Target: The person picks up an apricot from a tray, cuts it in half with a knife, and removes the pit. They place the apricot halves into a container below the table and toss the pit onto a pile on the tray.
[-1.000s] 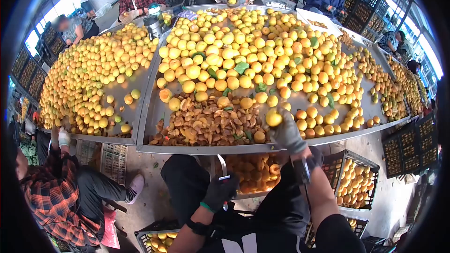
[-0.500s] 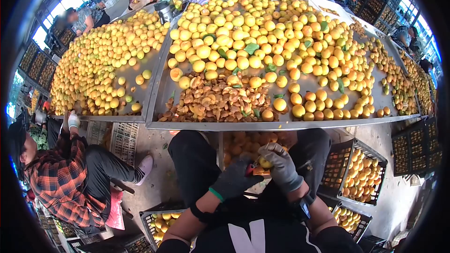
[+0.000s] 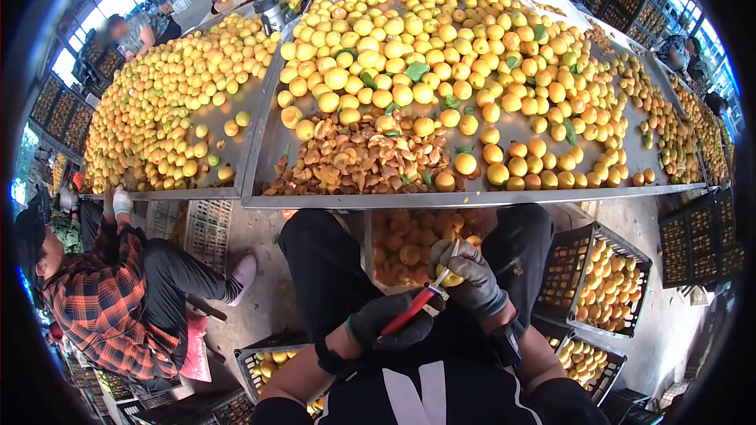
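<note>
My left hand (image 3: pixel 382 321), in a dark glove, is closed round a red-handled tool (image 3: pixel 408 312). Its metal head points up toward my right hand, and its exact kind is hard to make out. In a grey glove, my right hand (image 3: pixel 475 277) grips an apricot (image 3: pixel 450 277), partly covered by the fingers. The tool's head is right at the fruit. Both hands are over my lap, above a crate of apricots (image 3: pixel 409 240) between my knees.
A metal table (image 3: pixel 472 199) ahead bears many apricots (image 3: pixel 402 94), leaves and a brown heap of fruit pieces (image 3: pixel 358 153). Crates of apricots (image 3: pixel 606 287) stand at my right. A person in a checked shirt (image 3: pixel 106 307) sits at my left; others work across the table.
My left hand has turned and dropped slightly, bringing the red handle and metal head into clear view. My right hand still holds the apricot. The head view has shifted slightly.
</note>
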A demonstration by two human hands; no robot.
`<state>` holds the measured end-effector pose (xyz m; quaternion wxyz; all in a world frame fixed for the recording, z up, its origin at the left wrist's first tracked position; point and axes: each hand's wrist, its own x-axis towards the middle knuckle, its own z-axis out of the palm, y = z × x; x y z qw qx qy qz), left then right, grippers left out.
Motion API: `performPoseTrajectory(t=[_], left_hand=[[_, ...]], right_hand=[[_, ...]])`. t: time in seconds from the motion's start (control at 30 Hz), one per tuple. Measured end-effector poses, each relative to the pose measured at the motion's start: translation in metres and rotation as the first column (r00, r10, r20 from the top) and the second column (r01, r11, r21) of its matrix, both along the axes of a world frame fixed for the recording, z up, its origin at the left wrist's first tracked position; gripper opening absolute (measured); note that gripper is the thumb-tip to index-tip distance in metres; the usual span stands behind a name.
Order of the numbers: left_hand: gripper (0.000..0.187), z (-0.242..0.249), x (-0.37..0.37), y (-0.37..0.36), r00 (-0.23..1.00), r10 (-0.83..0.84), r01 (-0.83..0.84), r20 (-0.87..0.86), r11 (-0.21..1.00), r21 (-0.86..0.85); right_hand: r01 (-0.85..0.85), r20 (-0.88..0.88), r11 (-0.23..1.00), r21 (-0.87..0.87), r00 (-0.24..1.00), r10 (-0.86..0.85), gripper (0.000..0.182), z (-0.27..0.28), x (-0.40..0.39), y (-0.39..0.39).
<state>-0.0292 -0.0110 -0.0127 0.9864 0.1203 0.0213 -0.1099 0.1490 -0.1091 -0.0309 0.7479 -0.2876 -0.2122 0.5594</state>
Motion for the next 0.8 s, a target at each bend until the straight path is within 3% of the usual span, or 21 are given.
performPoseTrajectory(t=[0.3, 0.37, 0.4, 0.43, 0.47, 0.5, 0.53, 0.57, 0.6, 0.67, 0.77, 0.8], left_hand=[[0.047, 0.011, 0.001, -0.008, 0.990, -0.058, 0.047, -0.127, 0.995, -0.087], [0.044, 0.015, 0.004, -0.009, 0.964, 0.073, -0.023, -0.257, 0.981, 0.194], [0.044, 0.009, 0.005, -0.009, 0.964, 0.074, -0.023, -0.257, 0.981, 0.194], [0.042, 0.004, 0.006, -0.008, 0.944, 0.281, -0.115, -0.175, 0.773, 0.624], [0.041, 0.000, 0.006, -0.007, 0.905, 0.425, -0.172, -0.007, 0.381, 0.908], [0.041, -0.001, 0.004, -0.006, 0.904, 0.428, -0.172, -0.008, 0.380, 0.909], [0.041, 0.011, 0.005, -0.002, 0.897, 0.428, -0.070, 0.107, -0.102, 0.992], [0.040, 0.017, 0.006, 0.001, 0.904, 0.372, 0.040, 0.209, -0.562, 0.826], [0.040, 0.016, 0.005, 0.000, 0.904, 0.375, 0.044, 0.207, -0.562, 0.826], [0.031, 0.013, 0.008, -0.004, 0.861, 0.299, -0.019, 0.411, -0.790, 0.613], [0.032, 0.025, 0.013, -0.006, 0.868, 0.328, -0.056, 0.373, -0.682, 0.729], [0.032, 0.021, 0.013, -0.008, 0.869, 0.328, -0.054, 0.371, -0.682, 0.730]], right_hand=[[-0.070, 0.119, 0.998, 0.003, 0.991, 0.070, 0.017, 0.013, -0.005, 0.001], [-0.021, 0.199, 1.000, 0.022, 0.980, 0.016, 0.020, 0.006, -0.004, 0.004], [-0.021, 0.199, 1.000, 0.022, 0.980, 0.016, 0.020, 0.008, -0.005, 0.000], [0.015, 0.123, 0.993, -0.117, 0.992, -0.001, 0.016, 0.017, -0.008, -0.003], [0.039, 0.050, 0.966, -0.255, 0.998, -0.027, 0.015, 0.022, -0.010, -0.005], [0.035, 0.048, 0.966, -0.254, 0.999, -0.023, 0.015, 0.021, -0.010, -0.006], [0.015, 0.209, 0.968, -0.251, 0.977, 0.039, 0.018, 0.023, -0.010, -0.007], [-0.006, 0.365, 0.969, -0.249, 0.926, 0.100, 0.022, 0.027, -0.010, -0.006], [-0.022, 0.381, 0.928, -0.371, 0.908, 0.174, 0.025, 0.038, -0.014, -0.013], [0.031, 0.361, 0.910, -0.413, 0.923, 0.132, 0.024, 0.040, -0.025, -0.012], [0.078, 0.302, 0.883, -0.464, 0.950, 0.075, 0.021, 0.025, -0.026, -0.016], [0.053, 0.208, 0.897, -0.439, 0.977, 0.043, 0.022, 0.021, -0.027, -0.015]])
